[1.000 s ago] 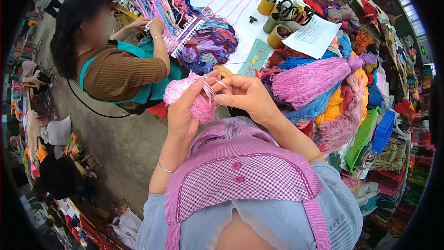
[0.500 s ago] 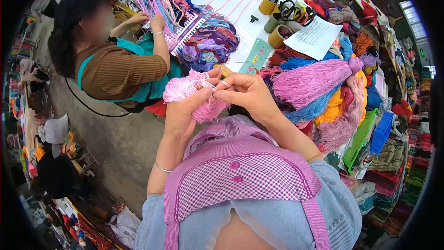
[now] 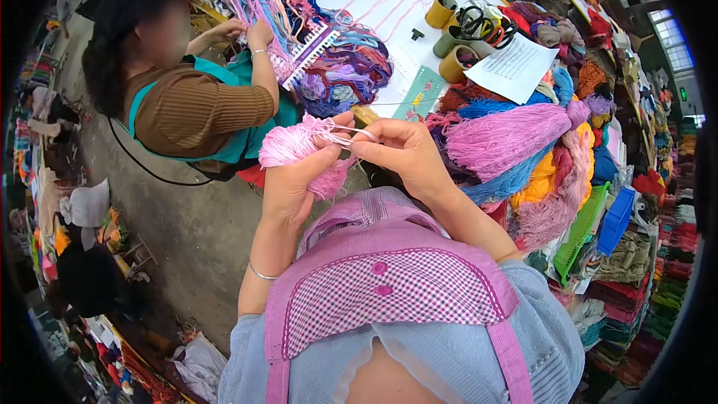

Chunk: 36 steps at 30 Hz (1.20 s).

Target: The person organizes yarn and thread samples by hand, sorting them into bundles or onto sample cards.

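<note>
A bundle of pink yarn [image 3: 288,147] rests in my left hand [image 3: 301,182], whose fingers and thumb are closed around it. Loops of light pink strand stretch from the bundle to my right hand [image 3: 396,151]. There the thumb and forefinger pinch the strand just right of the bundle. Part of the yarn is hidden behind my left palm and fingers. Both hands are held in front of my pink checked apron [image 3: 396,284].
At left a co-worker [image 3: 202,116] handles multicoloured strands [image 3: 299,0] beside a white toothed holder [image 3: 310,54]. The table carries tubes [image 3: 441,11], scissors [image 3: 473,26], a printed sheet [image 3: 512,67] and a large pink tassel-like hank [image 3: 505,138]. Green [image 3: 582,232] and blue baskets [image 3: 618,213] stand at right.
My right hand has moved slightly right, away from the bundle, and the pink strand between my hands is drawn out longer. The bundle has shifted a little left.
</note>
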Tool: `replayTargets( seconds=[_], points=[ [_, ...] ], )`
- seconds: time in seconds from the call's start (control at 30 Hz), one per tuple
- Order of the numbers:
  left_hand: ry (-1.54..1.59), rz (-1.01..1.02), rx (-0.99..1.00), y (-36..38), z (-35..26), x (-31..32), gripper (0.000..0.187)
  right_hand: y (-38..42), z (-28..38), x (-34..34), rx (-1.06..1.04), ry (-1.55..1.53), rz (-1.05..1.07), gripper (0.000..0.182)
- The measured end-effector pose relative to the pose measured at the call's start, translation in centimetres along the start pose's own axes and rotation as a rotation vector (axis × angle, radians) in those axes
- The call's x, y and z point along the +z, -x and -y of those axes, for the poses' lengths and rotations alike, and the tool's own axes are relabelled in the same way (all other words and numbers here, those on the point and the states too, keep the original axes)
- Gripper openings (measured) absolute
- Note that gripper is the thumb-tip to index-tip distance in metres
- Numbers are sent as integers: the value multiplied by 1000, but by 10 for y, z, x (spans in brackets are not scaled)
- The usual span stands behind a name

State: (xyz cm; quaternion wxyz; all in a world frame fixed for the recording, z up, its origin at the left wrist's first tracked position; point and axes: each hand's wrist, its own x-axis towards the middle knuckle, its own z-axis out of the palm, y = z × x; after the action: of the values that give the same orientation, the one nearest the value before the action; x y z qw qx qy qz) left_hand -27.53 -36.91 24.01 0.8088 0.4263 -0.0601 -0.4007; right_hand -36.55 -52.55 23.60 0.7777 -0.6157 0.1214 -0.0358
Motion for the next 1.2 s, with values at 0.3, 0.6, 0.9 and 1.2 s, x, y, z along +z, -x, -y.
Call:
replayTargets(
  seconds=[0.3, 0.6, 0.9, 1.2],
  points=[
    [78, 3, 4, -1, 0, -10, 40, -9, -5, 5, -55, -190, 12, 13],
    [14, -66, 52, -5, 2, -20, 38, -24, 2, 10, 38, -9, 104, 16],
    [343, 22, -53, 32, 67, -165, 35, -109, 37, -77, 359, 102, 291, 18],
    [424, -690, -274, 158, 166, -272, 13, -452, 156, -270, -252, 1405, -82, 20]
  ],
)
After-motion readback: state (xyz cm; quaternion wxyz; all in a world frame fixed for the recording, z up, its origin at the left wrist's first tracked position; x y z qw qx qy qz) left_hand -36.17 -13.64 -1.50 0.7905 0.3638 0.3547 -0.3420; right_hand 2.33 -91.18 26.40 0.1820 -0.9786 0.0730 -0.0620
